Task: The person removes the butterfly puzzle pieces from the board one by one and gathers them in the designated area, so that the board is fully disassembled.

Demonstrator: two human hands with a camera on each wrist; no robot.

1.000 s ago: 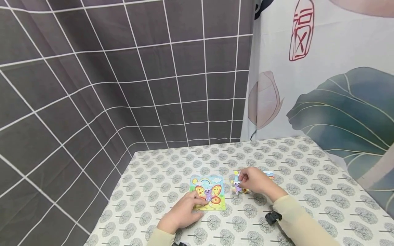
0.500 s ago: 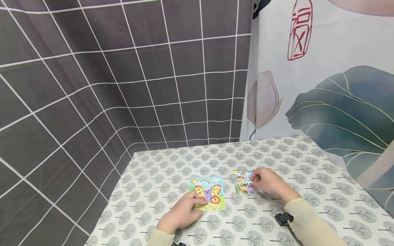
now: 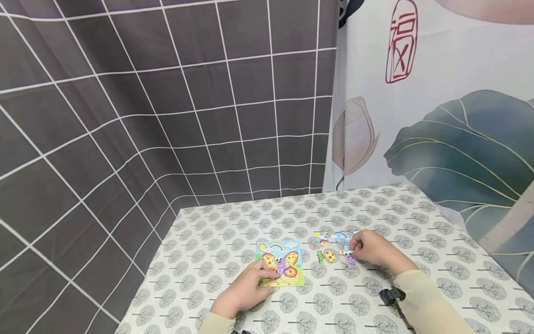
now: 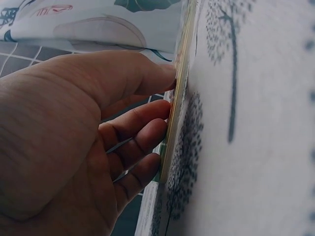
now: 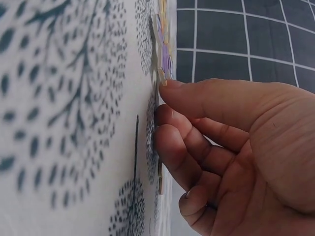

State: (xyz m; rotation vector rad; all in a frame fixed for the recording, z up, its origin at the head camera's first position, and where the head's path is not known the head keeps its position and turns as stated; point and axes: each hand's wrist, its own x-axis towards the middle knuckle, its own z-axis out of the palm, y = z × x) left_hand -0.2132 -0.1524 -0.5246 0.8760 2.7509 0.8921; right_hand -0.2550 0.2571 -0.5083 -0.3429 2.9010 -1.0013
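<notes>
My left hand (image 3: 249,287) lies over the lower left corner of a square butterfly picture board (image 3: 293,250), its index finger stretched across the picture. In the left wrist view the fingertips touch the face of the thin board (image 4: 173,129). Over to the right, my right hand (image 3: 375,248) pinches a jigsaw puzzle piece (image 3: 348,256) with a purple butterfly body on it. The right wrist view shows the thumb tip against the edge of that purple piece (image 5: 164,51), low over the tablecloth.
Left of the right hand lie a sun-cornered puzzle piece (image 3: 321,239), a rainbow piece (image 3: 341,236) and a green-and-yellow wing piece (image 3: 327,256). A further piece is mostly hidden behind the hand. The tree-print tablecloth (image 3: 233,218) meets a dark grid curtain (image 3: 208,116) at the back.
My right hand has moved to the right with the purple piece, uncovering the wing and rainbow pieces. The left hand and the board have stayed in place.
</notes>
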